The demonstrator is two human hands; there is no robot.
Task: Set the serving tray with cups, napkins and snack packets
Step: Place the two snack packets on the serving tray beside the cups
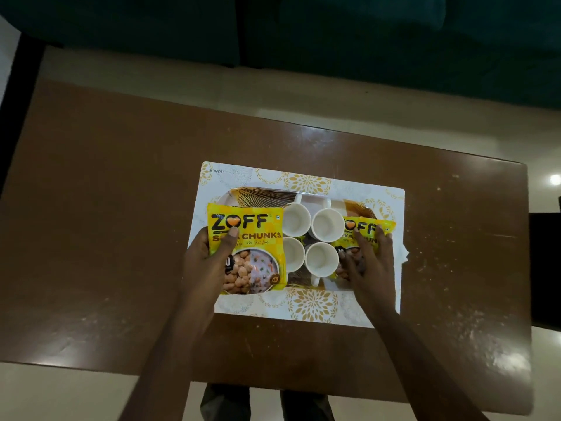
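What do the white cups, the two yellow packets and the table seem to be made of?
Cups: probably glazed ceramic, plain white with moulded handles; plastic is possible. Left packet and right packet: thin printed plastic film, glossy, slightly crinkled. Table: brown wood or laminate, polished, since it mirrors light.

— How many cups do we count?
— We count four white ones: the far-left cup (296, 221), the far-right cup (328, 227), the near-left cup (294, 253) and the near-right cup (321, 259).
— And snack packets?
— Two yellow ones: the left packet (258, 215) and the right packet (362, 228).
— We see one tray (259, 194), one placemat (306, 306) and one table (121, 208), agreed?
— Agreed. We also make out one napkin (405, 254), only its corner showing.
— Hands?
— Two: the left hand (206, 264) and the right hand (372, 264).
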